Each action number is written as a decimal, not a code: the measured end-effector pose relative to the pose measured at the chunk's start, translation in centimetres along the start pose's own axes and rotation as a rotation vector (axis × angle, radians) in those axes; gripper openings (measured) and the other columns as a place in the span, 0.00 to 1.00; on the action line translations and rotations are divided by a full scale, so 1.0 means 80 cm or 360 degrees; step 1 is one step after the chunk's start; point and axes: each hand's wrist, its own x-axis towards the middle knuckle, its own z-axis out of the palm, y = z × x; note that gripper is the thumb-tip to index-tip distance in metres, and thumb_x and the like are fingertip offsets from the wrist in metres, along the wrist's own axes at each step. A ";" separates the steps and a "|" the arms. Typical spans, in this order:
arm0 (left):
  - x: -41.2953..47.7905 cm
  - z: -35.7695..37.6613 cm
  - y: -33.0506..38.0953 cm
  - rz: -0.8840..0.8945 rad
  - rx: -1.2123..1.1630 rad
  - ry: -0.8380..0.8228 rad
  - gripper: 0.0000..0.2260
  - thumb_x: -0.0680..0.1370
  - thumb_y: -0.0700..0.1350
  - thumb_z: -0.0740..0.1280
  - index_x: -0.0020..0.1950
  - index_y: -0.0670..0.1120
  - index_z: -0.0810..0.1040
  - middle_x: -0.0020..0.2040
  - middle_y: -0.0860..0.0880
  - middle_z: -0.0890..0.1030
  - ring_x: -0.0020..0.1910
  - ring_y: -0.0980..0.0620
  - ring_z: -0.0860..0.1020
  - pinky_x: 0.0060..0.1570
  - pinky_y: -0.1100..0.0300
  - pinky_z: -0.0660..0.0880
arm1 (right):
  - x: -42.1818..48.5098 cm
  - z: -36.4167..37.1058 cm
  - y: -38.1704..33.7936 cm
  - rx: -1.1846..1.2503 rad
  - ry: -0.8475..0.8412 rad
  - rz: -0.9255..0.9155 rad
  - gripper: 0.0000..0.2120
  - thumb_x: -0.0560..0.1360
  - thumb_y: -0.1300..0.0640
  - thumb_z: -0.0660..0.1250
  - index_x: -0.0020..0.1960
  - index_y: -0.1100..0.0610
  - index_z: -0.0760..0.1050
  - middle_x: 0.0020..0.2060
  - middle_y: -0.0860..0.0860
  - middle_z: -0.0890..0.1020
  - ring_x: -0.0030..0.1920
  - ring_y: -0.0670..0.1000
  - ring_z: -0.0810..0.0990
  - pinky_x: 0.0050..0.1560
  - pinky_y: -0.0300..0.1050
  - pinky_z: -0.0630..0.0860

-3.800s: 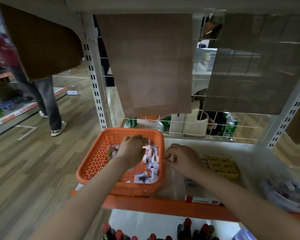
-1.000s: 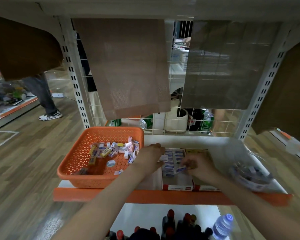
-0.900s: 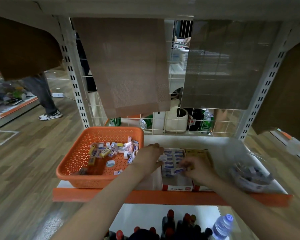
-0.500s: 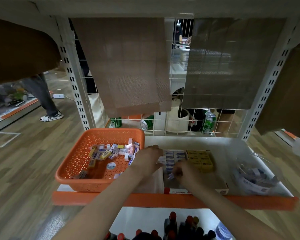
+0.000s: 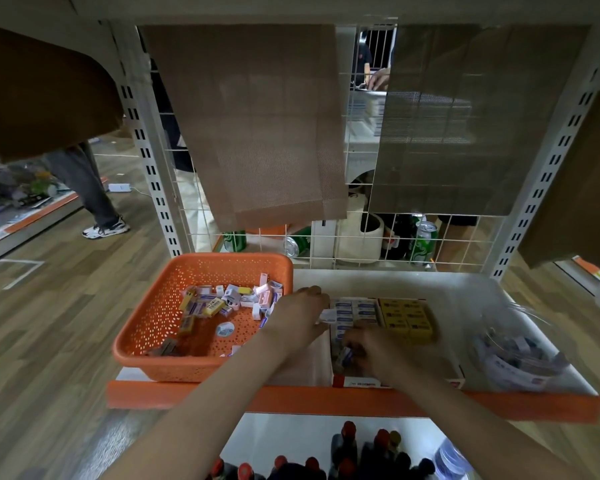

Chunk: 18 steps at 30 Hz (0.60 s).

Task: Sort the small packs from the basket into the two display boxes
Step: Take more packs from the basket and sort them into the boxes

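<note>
Small packs point(image 5: 212, 306) lie heaped in the orange basket point(image 5: 142, 344), just left of the left hand point(image 5: 297, 315), whose wrist crosses the basket's right rim. That hand reaches to the near left corner of the blue-and-white display box point(image 5: 361, 310), its fingers bent and closed on a white pack point(image 5: 327, 315) that pokes out at the fingertips and touches the rows already standing there. How many fingers hold it cannot be made out, as the back of the hand covers them. The right hand point(image 5: 369, 351) is lower and just to the right of the left one, over the front part of the same box, with thumb and fingers pinched round a second pack point(image 5: 345, 355), which is blurred and shows only a pale face with some blue. Beyond the right hand's knuckles sits the yellow display box point(image 5: 407, 318), packed side by side against the blue-and-white one. The right hand and forearm hide the front of both boxes. Further right of that hand on the white shelf point(image 5: 395, 282) lies a clear plastic bag point(image 5: 513, 358), its contents too blurred to read. Below both forearms, dark bottles point(image 5: 347, 445) are cut off by the bottom edge.
</note>
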 end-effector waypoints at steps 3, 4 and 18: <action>0.000 0.001 -0.001 0.0015 0.0022 -0.0008 0.15 0.79 0.48 0.63 0.64 0.45 0.72 0.60 0.47 0.73 0.60 0.49 0.73 0.51 0.59 0.70 | 0.004 0.000 0.005 0.0049 -0.0041 0.0025 0.12 0.78 0.56 0.63 0.61 0.51 0.75 0.66 0.49 0.73 0.65 0.51 0.71 0.65 0.41 0.66; 0.000 0.002 -0.001 0.0019 0.0027 -0.0006 0.15 0.78 0.48 0.63 0.64 0.45 0.72 0.60 0.47 0.73 0.60 0.49 0.73 0.51 0.59 0.70 | 0.004 -0.001 0.007 0.0047 -0.0047 0.0049 0.11 0.78 0.55 0.64 0.59 0.52 0.76 0.64 0.48 0.75 0.64 0.50 0.72 0.64 0.41 0.67; 0.003 0.005 -0.003 0.0010 -0.0006 0.0006 0.15 0.78 0.48 0.64 0.63 0.45 0.72 0.59 0.47 0.74 0.59 0.49 0.73 0.51 0.59 0.70 | 0.015 0.008 0.007 0.0013 -0.0086 0.0198 0.10 0.77 0.52 0.65 0.57 0.54 0.77 0.58 0.50 0.79 0.58 0.50 0.77 0.63 0.44 0.71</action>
